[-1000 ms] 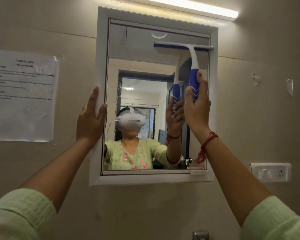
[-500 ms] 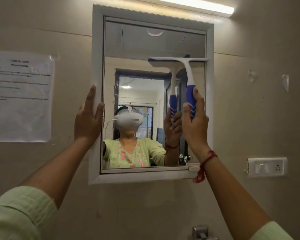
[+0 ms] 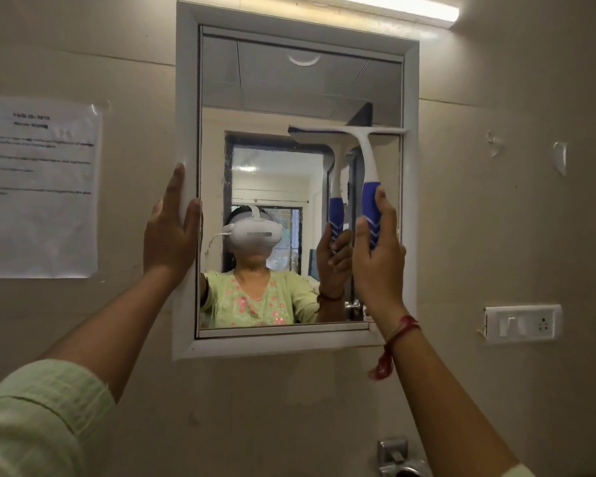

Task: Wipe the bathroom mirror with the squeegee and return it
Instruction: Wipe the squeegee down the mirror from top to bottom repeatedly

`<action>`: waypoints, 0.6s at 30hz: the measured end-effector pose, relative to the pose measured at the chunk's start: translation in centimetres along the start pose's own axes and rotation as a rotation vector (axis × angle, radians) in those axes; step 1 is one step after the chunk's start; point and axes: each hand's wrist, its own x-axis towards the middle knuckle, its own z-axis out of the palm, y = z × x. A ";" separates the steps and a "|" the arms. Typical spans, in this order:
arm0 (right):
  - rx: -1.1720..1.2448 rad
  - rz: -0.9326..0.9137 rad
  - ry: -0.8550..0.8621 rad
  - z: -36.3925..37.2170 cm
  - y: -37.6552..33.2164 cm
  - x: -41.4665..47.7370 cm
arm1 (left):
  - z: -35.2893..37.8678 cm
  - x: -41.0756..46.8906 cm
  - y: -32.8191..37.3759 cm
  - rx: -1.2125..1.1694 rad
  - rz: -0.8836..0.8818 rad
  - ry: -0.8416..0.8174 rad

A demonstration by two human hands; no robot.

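The bathroom mirror (image 3: 269, 98) hangs on the wall in a white frame (image 3: 186, 98). A squeegee (image 3: 368, 156) with a white head and a blue handle lies with its blade flat on the right half of the glass, about a third of the way down. My right hand (image 3: 379, 256) is shut around the blue handle from below. My left hand (image 3: 171, 235) presses flat against the frame's left edge, fingers pointing up, holding nothing. The glass reflects a person in a green top and the squeegee.
A printed paper sheet (image 3: 38, 187) is taped to the wall left of the mirror. A white switch and socket plate (image 3: 522, 323) sits at the right. A tube light (image 3: 393, 6) runs above the mirror. A metal tap fitting (image 3: 398, 457) shows at the bottom.
My right hand has drawn the squeegee down the right half of the mirror, from the top edge to about a third of the way down. My left hand stays on the frame.
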 end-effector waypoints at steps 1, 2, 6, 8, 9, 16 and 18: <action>-0.020 -0.012 -0.004 -0.1 0.2 0.2 | 0.0 0.0 0.0 -0.002 -0.001 0.000; -0.037 -0.014 -0.011 -0.3 0.4 0.0 | 0.0 0.0 0.0 -0.003 -0.002 0.000; -0.049 0.009 -0.064 -1.0 2.5 -4.0 | 0.0 0.1 -0.1 -0.005 0.007 0.001; -0.041 0.011 -0.088 -1.4 2.9 -5.8 | 0.0 0.1 0.0 -0.004 0.002 0.003; -0.041 -0.002 -0.082 -1.5 2.9 -6.1 | -0.1 0.1 0.1 -0.005 -0.001 0.006; 0.022 0.029 -0.046 -0.6 1.5 -2.5 | -0.1 0.0 0.3 -0.013 -0.009 0.004; 0.016 0.039 -0.065 -0.8 2.1 -3.7 | -0.2 -0.1 0.4 -0.013 -0.015 0.001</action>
